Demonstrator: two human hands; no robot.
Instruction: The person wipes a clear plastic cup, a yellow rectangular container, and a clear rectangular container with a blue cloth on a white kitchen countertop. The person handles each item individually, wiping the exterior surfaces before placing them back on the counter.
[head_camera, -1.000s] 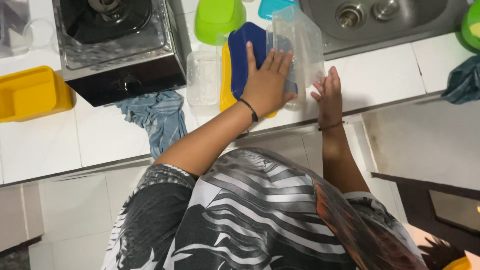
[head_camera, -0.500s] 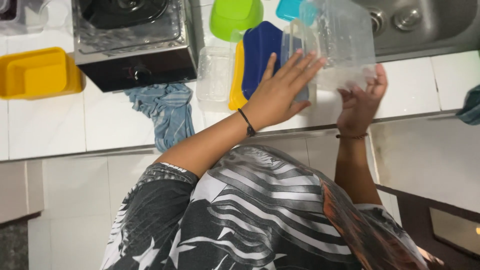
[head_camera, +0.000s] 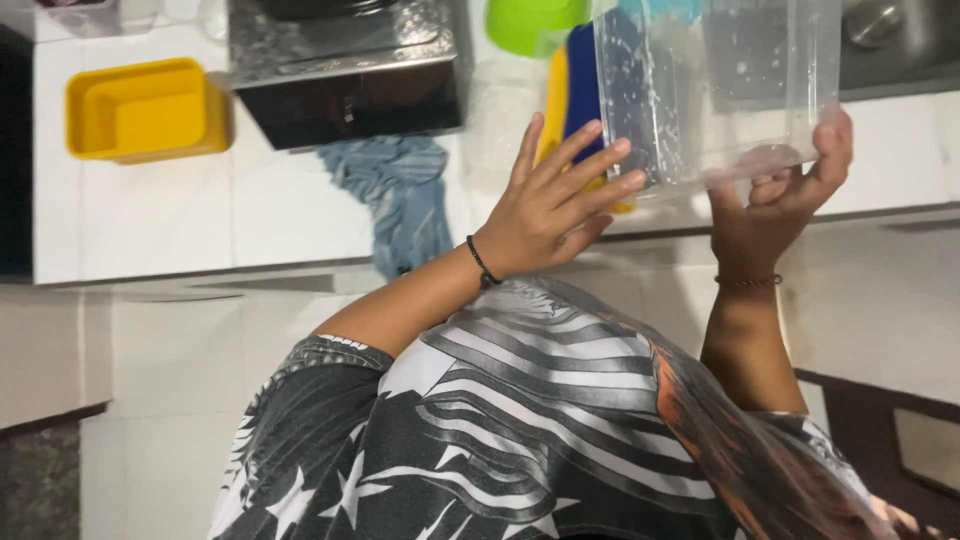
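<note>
A large clear plastic container (head_camera: 720, 90), wet with droplets, is held up above the white counter (head_camera: 250, 210) near the sink. My right hand (head_camera: 780, 195), with a beaded bracelet, grips its lower right corner, fingers curled around the edge. My left hand (head_camera: 555, 200), with a black wristband, lies flat against the container's left side, fingers spread. Behind the container stand a blue piece (head_camera: 582, 90) and a yellow piece (head_camera: 553, 105), both partly hidden.
A yellow tub (head_camera: 150, 110) sits at the far left of the counter. A black stove (head_camera: 345, 85) stands beside it, with a blue cloth (head_camera: 400, 195) hanging over the counter edge. A green bowl (head_camera: 530, 25) and the steel sink (head_camera: 895, 50) lie further back.
The container has come up off the counter and closer to the camera, turned so its open side shows. Both hands rose with it; the right hand shifted under its corner.
</note>
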